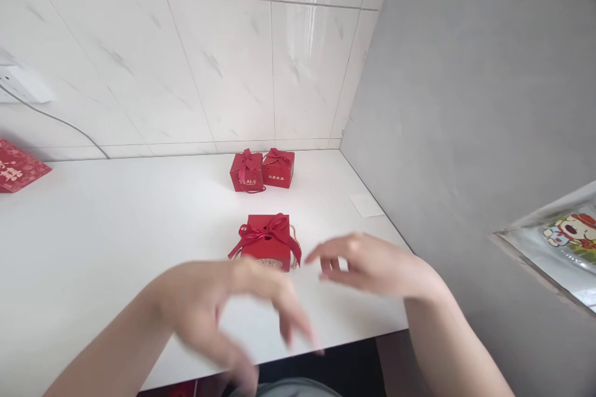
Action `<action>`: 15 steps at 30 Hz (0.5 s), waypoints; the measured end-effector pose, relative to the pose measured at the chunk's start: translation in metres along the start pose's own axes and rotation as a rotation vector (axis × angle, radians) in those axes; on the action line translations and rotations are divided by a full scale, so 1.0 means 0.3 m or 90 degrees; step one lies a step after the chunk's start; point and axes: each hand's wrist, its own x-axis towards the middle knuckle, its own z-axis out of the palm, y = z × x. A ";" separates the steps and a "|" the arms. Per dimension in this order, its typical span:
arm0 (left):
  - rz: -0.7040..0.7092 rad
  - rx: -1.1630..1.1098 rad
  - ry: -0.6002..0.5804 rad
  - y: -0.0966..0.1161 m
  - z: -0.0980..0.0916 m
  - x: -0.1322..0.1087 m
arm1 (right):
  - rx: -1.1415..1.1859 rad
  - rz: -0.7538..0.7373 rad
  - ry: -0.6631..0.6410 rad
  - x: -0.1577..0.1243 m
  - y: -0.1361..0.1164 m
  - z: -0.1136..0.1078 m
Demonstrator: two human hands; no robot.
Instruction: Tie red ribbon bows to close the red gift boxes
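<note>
A red gift box (272, 251) with a ribbon bow on top and a gold cord handle stands on the white table (139, 217). My left hand (233, 298), slightly blurred, hangs over the table's front edge on the near side of the box, thumb and fingers spread around bare air. It hides part of the box's lower front. To the right of the box hovers my right hand (363, 263), its fingers apart and pointing toward the cord, with nothing in them.
Two more red gift boxes (246, 173) with bows stand side by side near the tiled wall. A red patterned item (23, 167) lies at the far left, below a socket (21, 84) and cable. A white paper (367, 205) rests by the grey side wall (447, 105).
</note>
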 end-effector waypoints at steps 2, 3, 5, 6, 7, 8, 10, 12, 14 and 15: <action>-0.110 0.076 0.258 -0.051 -0.060 -0.024 | 0.001 0.041 0.124 0.112 0.048 -0.019; -0.151 0.120 0.367 -0.090 -0.083 -0.043 | 0.019 0.044 0.193 0.163 0.069 -0.017; -0.193 0.218 0.508 -0.183 -0.113 -0.085 | 0.083 0.022 0.299 0.248 0.103 0.009; -0.203 0.239 0.527 -0.228 -0.121 -0.104 | 0.119 0.009 0.326 0.282 0.117 0.029; -0.210 0.240 0.527 -0.267 -0.123 -0.122 | 0.153 -0.004 0.336 0.308 0.131 0.053; -0.211 0.230 0.510 -0.297 -0.123 -0.136 | 0.194 -0.013 0.332 0.327 0.145 0.078; -0.202 0.203 0.462 -0.332 -0.116 -0.158 | 0.295 -0.019 0.317 0.346 0.176 0.124; -0.184 0.195 0.425 -0.338 -0.108 -0.172 | 0.389 -0.005 0.292 0.348 0.207 0.160; -0.160 0.198 0.404 -0.335 -0.103 -0.182 | 0.454 0.018 0.259 0.343 0.233 0.182; -0.151 0.197 0.400 -0.335 -0.103 -0.186 | 0.475 0.025 0.244 0.341 0.243 0.189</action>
